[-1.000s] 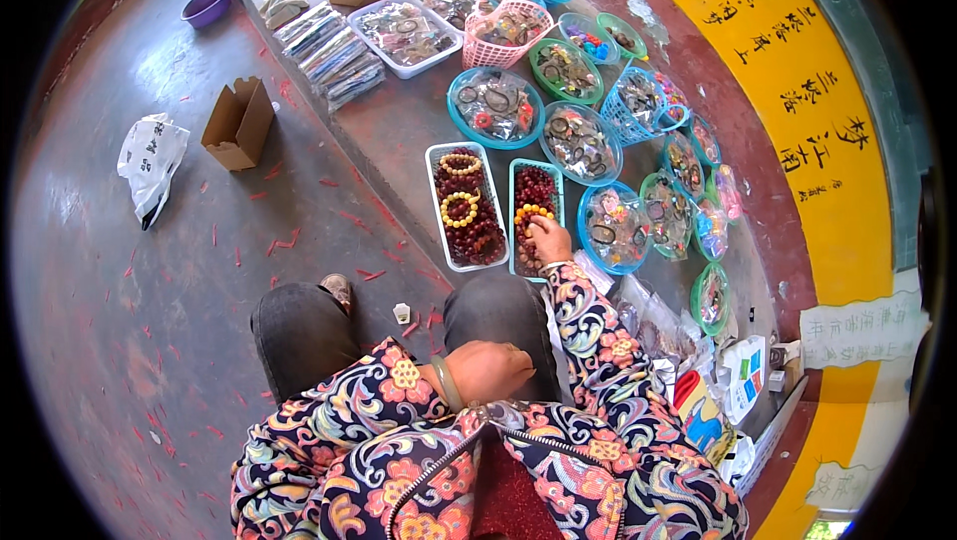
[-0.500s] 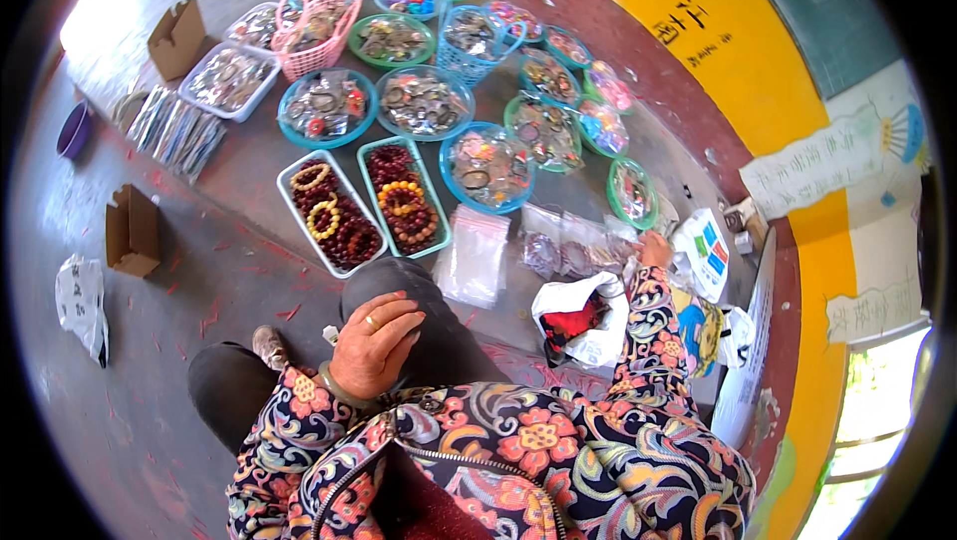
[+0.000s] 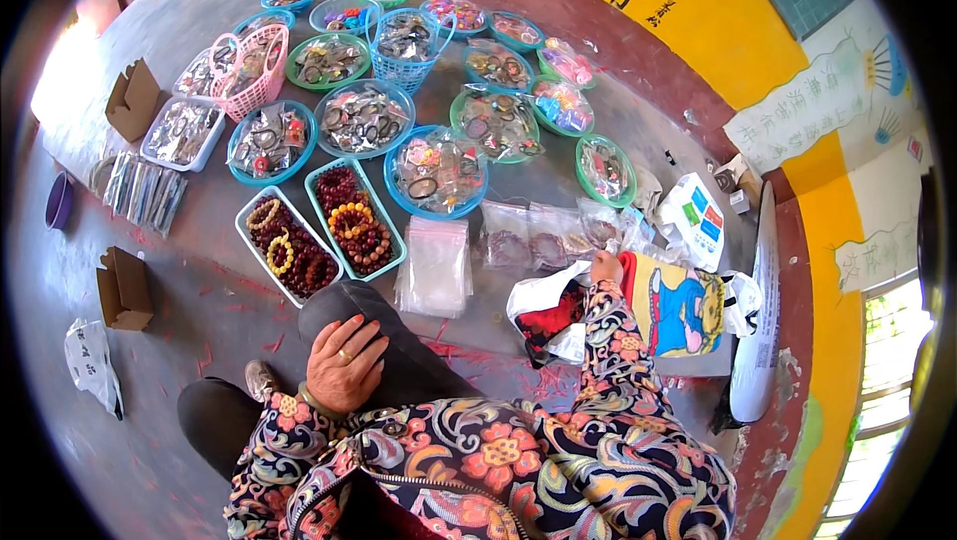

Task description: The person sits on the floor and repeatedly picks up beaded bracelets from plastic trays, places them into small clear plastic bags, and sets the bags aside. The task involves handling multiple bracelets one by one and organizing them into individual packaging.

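Note:
My left hand (image 3: 344, 362) rests on my dark-trousered knee, fingers stretched out, a ring on one finger and nothing held. My right hand (image 3: 605, 268) is out to the right, above the rim of a white plastic bag (image 3: 533, 293) with red and black stuff inside. Its fingers are foreshortened, so I cannot tell whether they grip anything. Just beyond it lie clear packets with dark red bead bracelets (image 3: 548, 249). Beside my right forearm is a colourful cartoon-printed bag (image 3: 681, 306). A stack of empty clear bags (image 3: 434, 269) lies between my hands, farther off.
Two trays of dark red and yellow bead bracelets (image 3: 284, 253) (image 3: 354, 221) stand beyond my knee. Behind them are several round baskets (image 3: 365, 119) of packaged trinkets. Cardboard boxes (image 3: 125, 291) stand on the left. A white printed bag (image 3: 690, 216) lies at right, near the wall.
My right hand has drawn back toward me from near the white printed bag. The cartoon-printed bag now shows more fully. My left hand stays on my knee; the whole view has shifted.

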### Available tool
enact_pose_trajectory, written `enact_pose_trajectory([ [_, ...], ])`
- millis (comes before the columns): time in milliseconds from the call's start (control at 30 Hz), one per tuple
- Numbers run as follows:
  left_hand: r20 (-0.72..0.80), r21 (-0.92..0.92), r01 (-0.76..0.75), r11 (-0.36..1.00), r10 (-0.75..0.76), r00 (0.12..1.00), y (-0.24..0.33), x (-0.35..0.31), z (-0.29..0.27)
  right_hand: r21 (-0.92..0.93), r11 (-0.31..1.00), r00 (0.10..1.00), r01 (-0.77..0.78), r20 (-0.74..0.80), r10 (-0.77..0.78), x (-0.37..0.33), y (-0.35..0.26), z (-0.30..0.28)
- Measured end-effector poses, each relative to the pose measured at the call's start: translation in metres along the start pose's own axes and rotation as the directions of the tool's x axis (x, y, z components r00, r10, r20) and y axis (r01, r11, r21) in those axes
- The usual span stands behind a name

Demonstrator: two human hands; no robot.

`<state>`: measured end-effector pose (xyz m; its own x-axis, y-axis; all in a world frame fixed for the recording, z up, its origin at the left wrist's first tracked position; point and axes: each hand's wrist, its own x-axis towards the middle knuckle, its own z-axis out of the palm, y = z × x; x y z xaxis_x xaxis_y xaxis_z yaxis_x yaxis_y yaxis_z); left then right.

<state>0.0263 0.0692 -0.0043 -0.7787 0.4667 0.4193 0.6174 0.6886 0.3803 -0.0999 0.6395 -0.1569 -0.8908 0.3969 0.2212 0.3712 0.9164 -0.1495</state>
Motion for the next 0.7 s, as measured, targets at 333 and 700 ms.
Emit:
enact_pose_trajectory([
  [333,-0.039,0.055,-0.015,0.998,0.017,0.999,0.003,0.012,0.011,-0.396,0.916,0.954,0.069,0.294,0.055,0.027,-0.06,0.001],
  [700,-0.016,0.056,-0.037,0.998,0.038,0.999,0.002,0.026,0.014,-0.053,0.988,0.984,-0.145,0.093,0.149,0.039,-0.054,-0.006],
])
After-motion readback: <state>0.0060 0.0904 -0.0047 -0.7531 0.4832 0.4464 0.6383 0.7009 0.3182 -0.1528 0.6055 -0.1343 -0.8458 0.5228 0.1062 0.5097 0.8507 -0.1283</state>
